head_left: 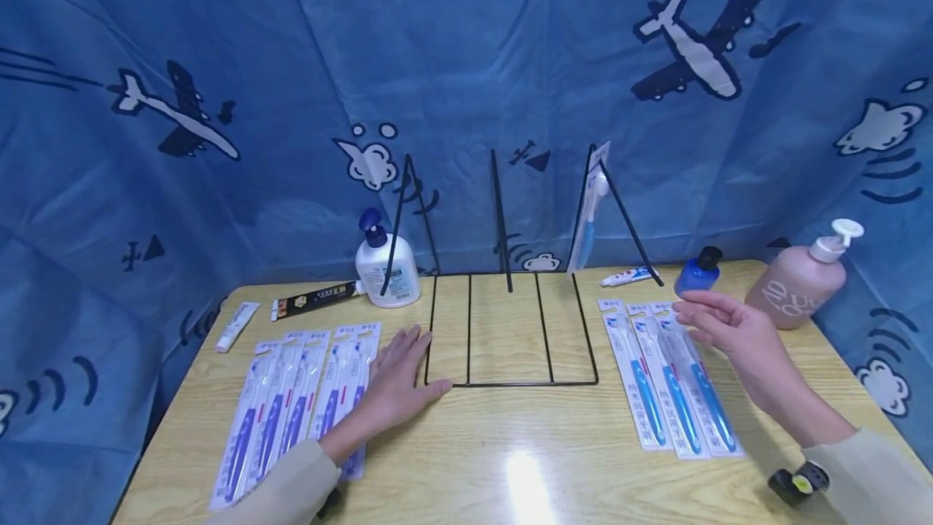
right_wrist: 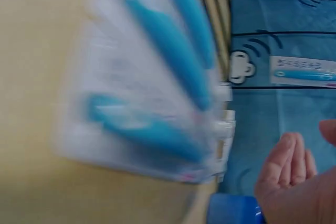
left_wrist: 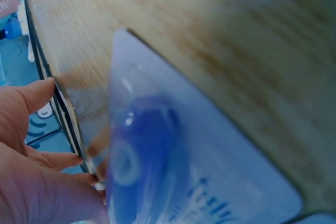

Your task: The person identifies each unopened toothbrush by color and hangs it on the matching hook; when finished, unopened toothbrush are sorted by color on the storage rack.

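My left hand [head_left: 401, 375] rests at the front left corner of a black wire rack [head_left: 510, 384], fingers spread. In the left wrist view its thumb and fingertips touch the rack's wire, close to a packaged purple toothbrush [left_wrist: 147, 156]. My right hand [head_left: 736, 339] hovers at the top end of the packaged blue toothbrushes [head_left: 645, 379], fingers loosely bent. Nothing shows between its fingers in the right wrist view, where the blue packs [right_wrist: 157, 40] are blurred. One packaged blue toothbrush [head_left: 589, 213] hangs from the rack's right prong.
Packaged purple toothbrushes [head_left: 273, 411] lie in a row at left. Behind them are a small white tube [head_left: 237, 326], a black tube [head_left: 317, 300] and a white pump bottle [head_left: 389, 270]. Back right hold a small toothpaste tube [head_left: 628, 275], a blue bottle [head_left: 697, 272] and a pink pump bottle [head_left: 798, 282].
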The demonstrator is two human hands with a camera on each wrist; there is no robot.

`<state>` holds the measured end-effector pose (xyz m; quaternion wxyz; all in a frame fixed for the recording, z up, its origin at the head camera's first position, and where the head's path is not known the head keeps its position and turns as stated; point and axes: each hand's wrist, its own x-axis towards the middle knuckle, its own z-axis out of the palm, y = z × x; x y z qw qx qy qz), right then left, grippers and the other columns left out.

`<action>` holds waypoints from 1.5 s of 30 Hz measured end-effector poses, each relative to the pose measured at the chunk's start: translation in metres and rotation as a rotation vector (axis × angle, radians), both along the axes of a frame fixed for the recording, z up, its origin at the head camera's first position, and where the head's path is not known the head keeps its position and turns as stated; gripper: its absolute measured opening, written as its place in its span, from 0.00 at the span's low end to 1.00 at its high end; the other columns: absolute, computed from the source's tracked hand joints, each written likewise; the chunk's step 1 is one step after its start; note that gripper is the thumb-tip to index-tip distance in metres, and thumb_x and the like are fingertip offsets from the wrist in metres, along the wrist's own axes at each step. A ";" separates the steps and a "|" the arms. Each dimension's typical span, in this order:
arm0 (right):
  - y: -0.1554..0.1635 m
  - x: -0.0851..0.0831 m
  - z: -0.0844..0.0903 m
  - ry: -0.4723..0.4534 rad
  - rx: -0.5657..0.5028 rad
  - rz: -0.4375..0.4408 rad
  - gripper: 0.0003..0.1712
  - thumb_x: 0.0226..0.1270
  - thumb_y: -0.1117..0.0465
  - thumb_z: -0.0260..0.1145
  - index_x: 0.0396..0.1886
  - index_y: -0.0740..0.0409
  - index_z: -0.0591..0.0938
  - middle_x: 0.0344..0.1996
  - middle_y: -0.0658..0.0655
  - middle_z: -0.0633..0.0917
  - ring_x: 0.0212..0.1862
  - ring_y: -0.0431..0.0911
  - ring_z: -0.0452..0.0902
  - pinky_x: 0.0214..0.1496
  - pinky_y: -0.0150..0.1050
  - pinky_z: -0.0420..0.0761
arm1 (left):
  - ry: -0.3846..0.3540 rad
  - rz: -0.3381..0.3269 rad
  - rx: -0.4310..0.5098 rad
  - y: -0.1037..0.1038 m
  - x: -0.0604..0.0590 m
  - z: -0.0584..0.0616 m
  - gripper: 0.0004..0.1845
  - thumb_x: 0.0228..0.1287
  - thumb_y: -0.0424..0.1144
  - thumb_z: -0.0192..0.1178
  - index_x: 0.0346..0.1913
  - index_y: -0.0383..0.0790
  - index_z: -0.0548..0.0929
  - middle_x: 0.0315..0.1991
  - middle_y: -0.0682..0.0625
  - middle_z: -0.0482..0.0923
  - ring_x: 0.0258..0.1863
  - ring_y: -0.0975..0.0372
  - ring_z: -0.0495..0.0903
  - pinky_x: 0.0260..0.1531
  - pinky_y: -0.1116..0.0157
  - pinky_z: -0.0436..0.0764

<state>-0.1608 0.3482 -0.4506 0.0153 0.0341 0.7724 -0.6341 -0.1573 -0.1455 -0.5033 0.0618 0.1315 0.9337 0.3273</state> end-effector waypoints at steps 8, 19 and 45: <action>0.029 0.031 -0.023 -0.256 0.280 -0.068 0.49 0.81 0.40 0.69 0.79 0.76 0.67 0.55 0.55 0.90 0.44 0.28 0.83 0.46 0.31 0.87 | 0.026 0.003 0.022 0.003 -0.003 -0.008 0.48 0.72 0.55 0.71 0.84 0.31 0.64 0.86 0.33 0.52 0.86 0.38 0.45 0.80 0.32 0.40; 0.029 0.046 -0.036 -0.279 0.608 0.004 0.41 0.71 0.42 0.78 0.60 0.77 0.83 0.36 0.53 0.88 0.40 0.46 0.79 0.42 0.39 0.76 | 0.040 -0.001 0.039 0.001 -0.001 -0.011 0.48 0.72 0.55 0.71 0.83 0.30 0.64 0.86 0.32 0.52 0.85 0.37 0.46 0.80 0.32 0.40; 0.039 0.076 -0.026 -0.389 -0.034 0.322 0.53 0.86 0.60 0.64 0.91 0.56 0.37 0.79 0.76 0.61 0.62 0.52 0.81 0.57 0.51 0.87 | 0.049 -0.003 0.023 -0.001 0.002 -0.008 0.48 0.73 0.58 0.69 0.83 0.31 0.64 0.85 0.31 0.53 0.85 0.36 0.46 0.79 0.30 0.40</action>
